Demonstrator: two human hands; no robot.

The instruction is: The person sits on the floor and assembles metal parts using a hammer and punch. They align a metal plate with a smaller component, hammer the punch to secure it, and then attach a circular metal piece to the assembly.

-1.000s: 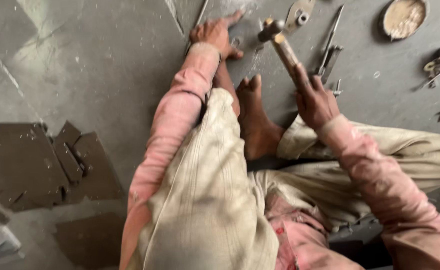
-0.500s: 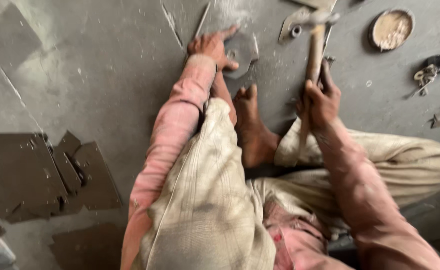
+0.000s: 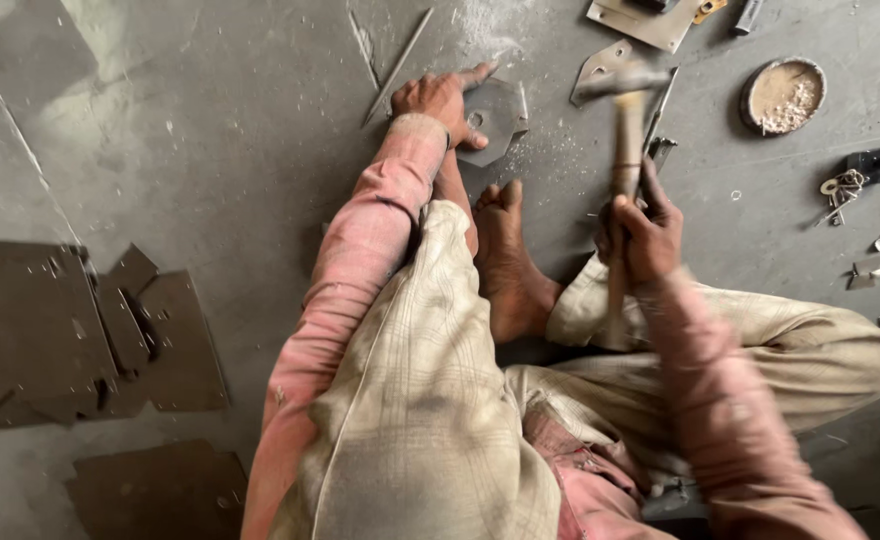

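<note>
Grey metal is what I am working on: a small flat plate (image 3: 498,112) with a hole in it lies on the concrete floor (image 3: 210,130), just past my bare foot (image 3: 505,255). My left hand (image 3: 447,98) lies flat on its left edge, fingers stretched out and pressed down so the plate cannot slide. My right hand (image 3: 645,225) is wrapped tight around the wooden handle of a hammer (image 3: 622,95), and the blurred head hangs raised to the right of the plate, apart from it. I judge this to be the striking step, with the plate pinned and the hammer up. The blow calls for the head to land on the bare part of the plate, well away from my fingertips at the edge and from my toes just below it. A glancing hit could kick the plate out from under my palm. Dark sheet offcuts (image 3: 90,340) lie well apart on my left, and a round dish (image 3: 783,95) of pale bits sits to the right, near loose screws (image 3: 845,190).
</note>
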